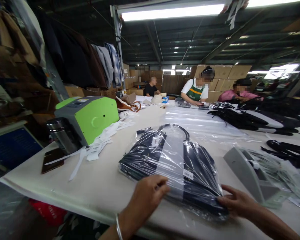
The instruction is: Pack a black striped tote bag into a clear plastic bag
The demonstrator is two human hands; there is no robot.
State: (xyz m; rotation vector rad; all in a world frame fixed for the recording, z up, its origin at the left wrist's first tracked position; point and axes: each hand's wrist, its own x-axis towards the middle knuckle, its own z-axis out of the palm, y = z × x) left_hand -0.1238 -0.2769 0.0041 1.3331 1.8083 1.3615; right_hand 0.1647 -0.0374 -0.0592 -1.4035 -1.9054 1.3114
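A dark handbag [200, 160] with a grey middle panel and looped handles lies on the table, inside a clear plastic bag [140, 156]. White barcode labels [188, 174] show on it. My left hand [150, 193], with a bangle at the wrist, rests at the near edge of the wrapped handbag. Its fingers are curled and the thumb is close to the index finger; whatever lies between them is hidden. At the right near corner, my right hand [233, 200] grips the wrapped handbag between thumb and fingers.
On the left stand a green-and-grey machine [95, 116], a steel flask [62, 135] and a phone [52, 160], near paper label strips [100, 143]. A grey holder [250, 173] is at right. Flat plastic bags [187, 118] and black bags [252, 116] lie beyond. Several people work farther back.
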